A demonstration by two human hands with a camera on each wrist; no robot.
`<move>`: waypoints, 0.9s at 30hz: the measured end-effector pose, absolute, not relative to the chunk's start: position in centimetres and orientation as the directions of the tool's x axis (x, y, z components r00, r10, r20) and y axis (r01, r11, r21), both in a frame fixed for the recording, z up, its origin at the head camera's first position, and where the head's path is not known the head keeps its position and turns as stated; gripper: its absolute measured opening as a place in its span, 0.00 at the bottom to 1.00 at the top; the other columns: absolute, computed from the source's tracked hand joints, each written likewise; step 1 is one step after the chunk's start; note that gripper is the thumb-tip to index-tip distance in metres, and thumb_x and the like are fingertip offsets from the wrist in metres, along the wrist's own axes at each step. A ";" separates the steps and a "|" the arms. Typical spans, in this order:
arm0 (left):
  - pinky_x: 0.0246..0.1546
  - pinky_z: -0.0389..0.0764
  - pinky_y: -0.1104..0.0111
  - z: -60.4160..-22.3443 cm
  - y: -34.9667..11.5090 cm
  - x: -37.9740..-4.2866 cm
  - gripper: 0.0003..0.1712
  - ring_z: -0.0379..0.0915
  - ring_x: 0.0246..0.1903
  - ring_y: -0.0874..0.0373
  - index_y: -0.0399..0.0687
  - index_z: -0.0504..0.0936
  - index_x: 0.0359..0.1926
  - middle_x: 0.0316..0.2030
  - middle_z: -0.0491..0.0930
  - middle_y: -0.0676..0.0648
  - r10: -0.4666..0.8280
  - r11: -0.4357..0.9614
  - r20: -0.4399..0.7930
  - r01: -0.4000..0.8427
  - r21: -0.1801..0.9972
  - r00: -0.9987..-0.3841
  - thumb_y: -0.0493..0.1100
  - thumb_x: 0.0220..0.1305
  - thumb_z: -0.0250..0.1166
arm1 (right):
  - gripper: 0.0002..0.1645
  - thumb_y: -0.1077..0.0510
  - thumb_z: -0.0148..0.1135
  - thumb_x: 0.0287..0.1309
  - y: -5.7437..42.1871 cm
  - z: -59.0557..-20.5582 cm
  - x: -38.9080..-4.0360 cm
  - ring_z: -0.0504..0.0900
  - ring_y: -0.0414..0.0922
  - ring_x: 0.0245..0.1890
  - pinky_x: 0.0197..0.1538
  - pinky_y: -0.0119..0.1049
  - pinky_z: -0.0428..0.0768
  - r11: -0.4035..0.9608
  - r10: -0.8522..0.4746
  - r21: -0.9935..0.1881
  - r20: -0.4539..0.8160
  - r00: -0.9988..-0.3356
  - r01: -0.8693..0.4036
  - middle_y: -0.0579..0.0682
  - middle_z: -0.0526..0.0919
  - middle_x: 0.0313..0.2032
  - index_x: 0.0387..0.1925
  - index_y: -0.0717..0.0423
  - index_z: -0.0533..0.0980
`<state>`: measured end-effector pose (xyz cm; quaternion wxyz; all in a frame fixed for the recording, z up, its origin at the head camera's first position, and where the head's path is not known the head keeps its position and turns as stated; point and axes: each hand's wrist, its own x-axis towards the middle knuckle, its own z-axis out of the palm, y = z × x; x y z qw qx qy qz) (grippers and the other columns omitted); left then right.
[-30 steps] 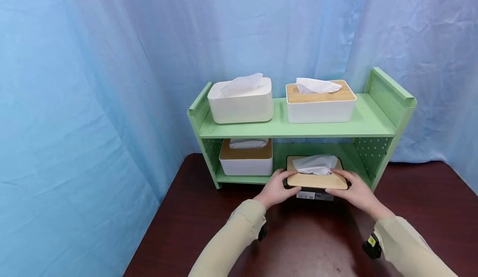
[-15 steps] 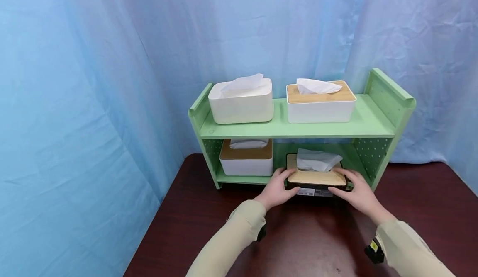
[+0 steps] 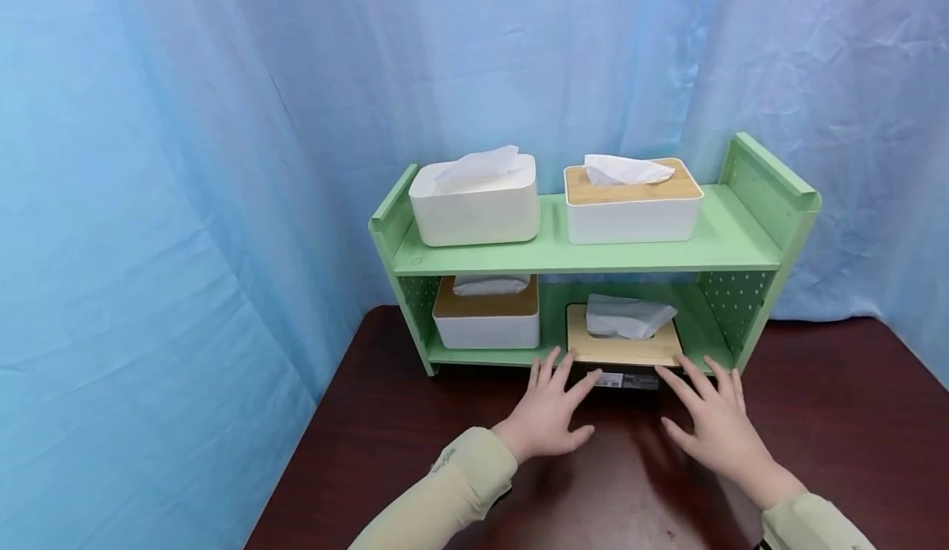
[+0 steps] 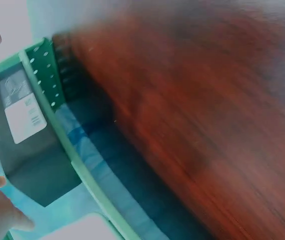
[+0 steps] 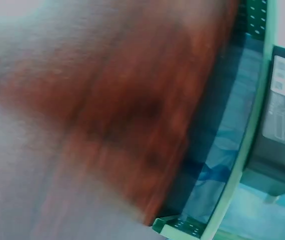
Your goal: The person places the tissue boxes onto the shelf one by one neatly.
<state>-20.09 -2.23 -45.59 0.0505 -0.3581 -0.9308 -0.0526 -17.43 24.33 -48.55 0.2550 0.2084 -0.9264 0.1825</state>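
Note:
A black tissue box [image 3: 626, 354] with a pale wooden lid and a tissue sticking up sits on the right part of the lower shelf. Its front carries a white and grey label, also plain on the black box [image 4: 42, 155] in the left wrist view. My left hand [image 3: 543, 417] is spread in front of the box's left corner, fingers extended. By the right corner, my right hand [image 3: 715, 431] is likewise spread. Neither hand grips anything; whether fingertips still touch the box I cannot tell.
The green two-tier shelf [image 3: 593, 258] stands on a dark red-brown table [image 3: 385, 451]. Above are a white tissue box [image 3: 478, 212] and a wood-lidded white one [image 3: 633, 219]. A brown-lidded white box [image 3: 485, 329] occupies the lower left. Blue curtains [image 3: 185, 204] hang behind.
The black tissue box first slid slightly back onto the lower shelf between both hands. Since then both hands have let go, drawn back toward me and spread their fingers.

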 end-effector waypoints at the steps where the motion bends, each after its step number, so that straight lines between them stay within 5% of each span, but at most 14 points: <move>1: 0.68 0.50 0.44 -45.8 -2.3 -19.9 0.44 0.37 0.72 0.39 0.61 0.50 0.74 0.74 0.41 0.39 0.669 0.736 0.116 0.676 0.038 -0.734 0.60 0.62 0.59 | 0.48 0.58 0.74 0.36 24.2 -48.8 -17.3 0.55 0.71 0.60 0.58 0.73 0.47 0.853 -0.297 -0.219 0.542 -0.786 -0.474 0.61 0.61 0.66 0.64 0.49 0.66; 5: 0.67 0.44 0.39 -46.3 -2.2 -19.6 0.48 0.31 0.72 0.37 0.65 0.45 0.75 0.74 0.32 0.39 0.672 0.740 0.066 0.673 -0.011 -0.738 0.63 0.60 0.59 | 0.51 0.56 0.74 0.36 23.9 -49.5 -17.1 0.53 0.70 0.61 0.55 0.75 0.44 0.876 -0.288 -0.189 0.532 -0.796 -0.443 0.55 0.57 0.69 0.66 0.45 0.63; 13: 0.65 0.42 0.36 -46.4 -1.6 -20.0 0.48 0.27 0.72 0.37 0.69 0.43 0.74 0.75 0.31 0.41 0.643 0.766 0.049 0.642 -0.038 -0.764 0.64 0.60 0.59 | 0.53 0.56 0.74 0.38 23.9 -49.6 -17.3 0.44 0.72 0.67 0.55 0.78 0.31 0.902 -0.251 -0.197 0.488 -0.836 -0.385 0.50 0.49 0.74 0.68 0.44 0.60; 27: 0.66 0.40 0.38 -46.5 0.5 -23.0 0.48 0.26 0.73 0.42 0.76 0.39 0.73 0.75 0.28 0.44 0.559 0.824 0.010 0.554 -0.120 -0.829 0.67 0.59 0.57 | 0.52 0.54 0.72 0.44 24.6 -48.8 -20.1 0.35 0.71 0.69 0.54 0.79 0.28 0.916 -0.240 -0.215 0.382 -0.893 -0.338 0.54 0.46 0.74 0.70 0.44 0.57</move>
